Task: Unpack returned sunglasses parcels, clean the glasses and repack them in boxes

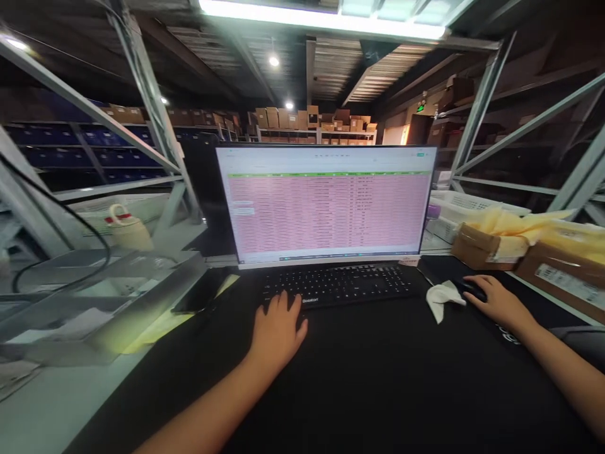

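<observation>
Resting on the near left edge of the keyboard (352,285), the left hand (277,328) is relaxed and grasps nothing, its fingers spread and its thumb out to the right over the black mat (359,384). Its fingertips cover some of the lower left keys, and whether any key is pressed cannot be told. At the right, the right hand (497,301) curls loosely over the mouse (475,290), gripping it; only a dark strip of the mouse shows between the fingers, and its buttons are hidden. Both forearms are cut off, the left at the near edge, the right at the right edge.

A crumpled tissue (444,299) lies just left of the mouse. Beyond the keyboard stands the monitor (331,217), showing a pink table under a green header, its text too small to read. It hides part of the far shelves, where cartons (288,118) sit in dim light.

On the left, a grey tray (61,354) is smeared by blur, so the papers inside are unclear. Beside it lies a dark flat object (201,291) that cannot be identified, near a yellow sheet (158,329). On the right, yellow material (517,222) spills over a small box (486,249); a larger box (564,282) runs out of view, its label unreadable.
</observation>
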### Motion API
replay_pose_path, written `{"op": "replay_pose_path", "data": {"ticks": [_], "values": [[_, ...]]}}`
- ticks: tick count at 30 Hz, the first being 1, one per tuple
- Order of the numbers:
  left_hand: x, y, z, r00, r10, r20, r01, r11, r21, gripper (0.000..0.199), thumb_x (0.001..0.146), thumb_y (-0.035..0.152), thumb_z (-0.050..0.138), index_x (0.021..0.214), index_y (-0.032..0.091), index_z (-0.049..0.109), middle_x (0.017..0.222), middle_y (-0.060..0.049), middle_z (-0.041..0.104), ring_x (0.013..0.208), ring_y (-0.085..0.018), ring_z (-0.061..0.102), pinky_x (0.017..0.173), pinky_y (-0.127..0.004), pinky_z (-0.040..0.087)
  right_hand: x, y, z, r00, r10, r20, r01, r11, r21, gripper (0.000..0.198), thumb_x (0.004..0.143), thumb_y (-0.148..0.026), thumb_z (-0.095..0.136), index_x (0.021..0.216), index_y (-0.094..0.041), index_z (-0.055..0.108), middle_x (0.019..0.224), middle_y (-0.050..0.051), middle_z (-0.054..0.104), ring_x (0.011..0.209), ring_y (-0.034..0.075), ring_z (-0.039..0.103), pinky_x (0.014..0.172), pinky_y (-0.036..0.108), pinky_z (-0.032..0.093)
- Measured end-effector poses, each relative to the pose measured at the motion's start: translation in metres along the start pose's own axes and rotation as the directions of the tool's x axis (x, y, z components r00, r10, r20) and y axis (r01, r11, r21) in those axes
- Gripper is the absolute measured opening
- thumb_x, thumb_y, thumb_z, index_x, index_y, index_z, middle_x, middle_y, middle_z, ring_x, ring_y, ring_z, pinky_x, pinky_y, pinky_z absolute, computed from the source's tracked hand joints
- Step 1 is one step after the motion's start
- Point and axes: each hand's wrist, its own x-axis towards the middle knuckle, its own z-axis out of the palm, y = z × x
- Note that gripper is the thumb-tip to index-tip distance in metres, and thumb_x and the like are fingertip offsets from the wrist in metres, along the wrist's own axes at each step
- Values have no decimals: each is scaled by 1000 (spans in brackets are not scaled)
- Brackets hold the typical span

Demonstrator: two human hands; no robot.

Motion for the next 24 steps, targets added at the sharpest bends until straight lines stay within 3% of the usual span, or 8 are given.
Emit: {"op": "replay_pose_path", "data": {"ticks": [24], "values": [[2,-1,1,1000,0,28,0,1000,3,53,98,37,46,147,19,49,149,-21,50,135,-36,47,105,-56,41,4,3,4,1000,0,26,1,1000,-25,59,89,-59,38,135,-27,56,138,10,50,124,28,53,97,41,50]]}}
